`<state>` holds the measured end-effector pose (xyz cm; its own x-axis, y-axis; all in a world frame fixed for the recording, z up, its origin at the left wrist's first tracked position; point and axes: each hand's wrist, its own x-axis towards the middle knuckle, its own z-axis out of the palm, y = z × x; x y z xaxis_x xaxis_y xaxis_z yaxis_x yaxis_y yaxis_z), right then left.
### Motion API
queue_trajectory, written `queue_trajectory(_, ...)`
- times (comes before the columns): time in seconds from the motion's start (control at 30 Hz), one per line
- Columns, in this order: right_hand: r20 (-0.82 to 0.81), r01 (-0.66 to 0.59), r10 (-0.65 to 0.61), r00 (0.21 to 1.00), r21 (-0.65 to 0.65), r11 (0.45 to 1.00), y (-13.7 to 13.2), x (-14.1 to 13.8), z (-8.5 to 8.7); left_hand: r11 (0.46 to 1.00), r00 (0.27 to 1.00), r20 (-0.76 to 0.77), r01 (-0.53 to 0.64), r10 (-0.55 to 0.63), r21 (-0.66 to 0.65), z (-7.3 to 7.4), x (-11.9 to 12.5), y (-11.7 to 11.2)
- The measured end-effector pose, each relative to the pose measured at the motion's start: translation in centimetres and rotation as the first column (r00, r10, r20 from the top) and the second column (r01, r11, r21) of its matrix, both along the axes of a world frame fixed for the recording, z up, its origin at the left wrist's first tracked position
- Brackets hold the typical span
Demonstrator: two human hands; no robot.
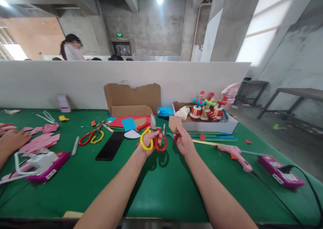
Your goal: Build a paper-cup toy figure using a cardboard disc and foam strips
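My left hand (148,140) is closed around a pair of scissors (153,137) with one yellow and one red handle loop, blades pointing up. My right hand (183,140) pinches a small brown cardboard piece (175,123) held upright just right of the scissor blades. Both hands hover above the green table (156,188).
A second pair of scissors (91,136) and a black phone (110,145) lie to the left. A pink glue gun (236,155) and a purple power strip (280,175) lie right. A white box (222,125) holds paper-cup crafts. Another person's hand (11,139) rests far left among pink paper pieces.
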<state>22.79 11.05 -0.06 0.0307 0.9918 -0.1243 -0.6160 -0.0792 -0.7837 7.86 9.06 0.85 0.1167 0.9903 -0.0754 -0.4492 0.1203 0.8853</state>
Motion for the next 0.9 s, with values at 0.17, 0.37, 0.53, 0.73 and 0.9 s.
queue_trajectory(0.17,0.100,0.004,-0.008,0.995,0.044,0.999,-0.2,-0.4,-0.2,0.996,0.977,-0.211,-0.007,0.025,0.084,-1.3,0.3,-0.5)
queue_trajectory(0.37,0.130,-0.020,0.019,0.991,0.013,1.000,-0.5,-0.8,-0.2,0.980,0.959,-0.249,-0.092,0.135,0.177,-2.3,-0.1,0.2)
queue_trajectory(0.53,0.219,-0.130,0.120,0.968,0.035,0.991,-0.8,-1.0,-0.3,0.952,0.966,-0.111,-0.203,0.233,0.230,-2.3,-0.3,0.3)
queue_trajectory(0.73,0.402,-0.346,0.304,0.864,0.033,0.938,-1.5,-0.9,-0.2,0.927,0.943,-0.186,-0.210,0.276,0.310,-2.6,-1.0,0.6)
queue_trajectory(0.9,0.484,-0.498,0.472,0.737,-0.082,0.863,-1.7,-1.0,-0.5,0.886,0.882,-0.342,-0.156,0.324,0.437,-3.2,-1.6,1.2)
